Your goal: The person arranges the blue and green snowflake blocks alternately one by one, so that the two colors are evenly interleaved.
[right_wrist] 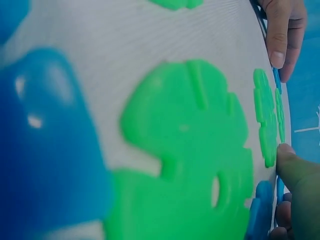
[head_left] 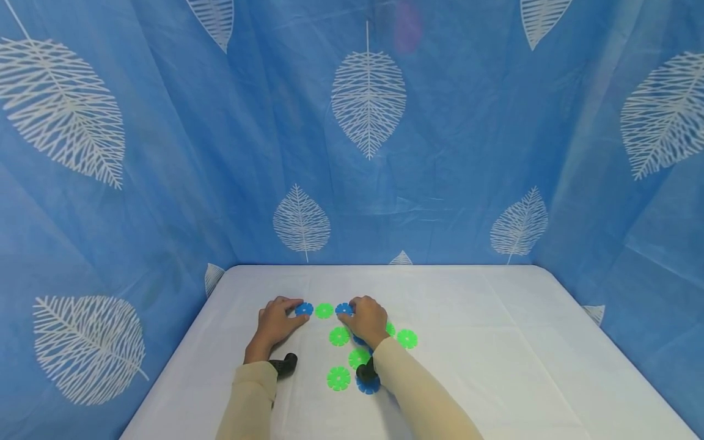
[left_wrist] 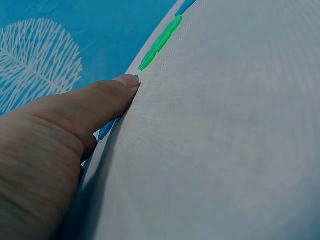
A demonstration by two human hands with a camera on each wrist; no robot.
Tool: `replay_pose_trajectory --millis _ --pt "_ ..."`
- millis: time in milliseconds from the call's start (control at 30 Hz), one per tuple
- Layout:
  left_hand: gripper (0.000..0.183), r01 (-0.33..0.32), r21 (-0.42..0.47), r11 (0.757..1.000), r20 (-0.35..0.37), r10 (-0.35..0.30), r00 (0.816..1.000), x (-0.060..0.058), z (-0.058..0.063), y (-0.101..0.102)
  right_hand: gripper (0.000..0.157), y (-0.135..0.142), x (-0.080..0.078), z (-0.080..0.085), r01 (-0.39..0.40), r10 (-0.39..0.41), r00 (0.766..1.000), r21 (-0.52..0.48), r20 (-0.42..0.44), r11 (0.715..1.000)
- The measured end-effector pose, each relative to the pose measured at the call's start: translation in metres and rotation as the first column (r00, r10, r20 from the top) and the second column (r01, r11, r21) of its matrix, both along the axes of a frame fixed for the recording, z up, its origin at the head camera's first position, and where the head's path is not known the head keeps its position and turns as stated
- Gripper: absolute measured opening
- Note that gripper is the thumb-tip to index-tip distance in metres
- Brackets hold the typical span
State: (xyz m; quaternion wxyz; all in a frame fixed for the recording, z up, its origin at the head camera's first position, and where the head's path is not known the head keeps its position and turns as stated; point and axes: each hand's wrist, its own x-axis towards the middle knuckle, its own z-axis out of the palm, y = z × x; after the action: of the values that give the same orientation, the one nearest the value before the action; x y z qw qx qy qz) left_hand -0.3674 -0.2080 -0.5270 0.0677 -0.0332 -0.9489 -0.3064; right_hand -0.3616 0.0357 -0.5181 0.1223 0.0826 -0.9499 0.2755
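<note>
On the white table, my left hand (head_left: pixel 275 321) holds a blue notched plastic disc (head_left: pixel 304 310) between thumb and forefinger. The disc lies flat at the left end of a short row. A green notched disc (head_left: pixel 324 311) is in the middle of that row. At its right end, my right hand (head_left: pixel 370 319) grips another blue disc (head_left: pixel 343 308) by its edges, thumb on the near side. In the left wrist view the left thumb (left_wrist: pixel 112 95) reaches along the tabletop. The right wrist view shows the right thumb (right_wrist: pixel 295 167) beside the row, with the left hand (right_wrist: pixel 282 35) beyond.
Several more discs lie nearer me, among them green ones (head_left: pixel 339 336) (head_left: pixel 338 378) and a blue one (head_left: pixel 368 385) partly under the right wrist. A green disc (head_left: pixel 407 339) lies right of the right forearm. Blue leaf-patterned cloth (head_left: pixel 440 183) surrounds the table.
</note>
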Motion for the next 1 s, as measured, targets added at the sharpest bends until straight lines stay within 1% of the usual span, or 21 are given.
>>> replay_pose_trajectory --millis 267,433,533,633,800,900,1000 --pt "0.051 0.001 0.007 1.000 -0.002 -0.001 1.000 0.000 0.000 0.000 0.045 0.005 0.000 0.003 -0.030 0.030 0.999 0.003 0.031 1.000" --pt "0.051 0.007 0.007 1.000 -0.009 -0.007 1.000 0.000 0.000 -0.001 0.049 0.012 -0.001 0.004 -0.061 0.063 0.995 -0.027 0.077 0.998" --pt "0.051 0.009 0.001 1.000 -0.013 -0.009 1.000 0.000 0.000 -0.001 0.048 0.017 -0.001 0.004 -0.091 0.098 0.991 -0.072 0.091 0.993" --pt "0.051 0.016 0.002 1.000 -0.011 -0.016 1.000 0.001 0.000 -0.002 0.044 0.024 0.000 0.003 -0.114 0.124 0.989 -0.122 0.084 0.986" --pt "0.052 0.030 0.006 1.000 -0.013 -0.030 0.999 0.001 -0.001 -0.003 0.035 0.035 0.002 0.004 -0.112 0.124 0.991 -0.194 0.055 0.975" --pt "0.051 0.031 0.003 1.000 -0.020 -0.031 0.999 -0.001 -0.001 -0.004 0.028 0.042 0.002 0.010 -0.139 0.148 0.989 -0.223 0.023 0.965" --pt "0.052 0.033 0.001 0.999 -0.023 -0.033 0.999 -0.002 -0.001 -0.005 0.025 0.047 0.002 0.019 -0.165 0.170 0.985 -0.232 0.002 0.959"
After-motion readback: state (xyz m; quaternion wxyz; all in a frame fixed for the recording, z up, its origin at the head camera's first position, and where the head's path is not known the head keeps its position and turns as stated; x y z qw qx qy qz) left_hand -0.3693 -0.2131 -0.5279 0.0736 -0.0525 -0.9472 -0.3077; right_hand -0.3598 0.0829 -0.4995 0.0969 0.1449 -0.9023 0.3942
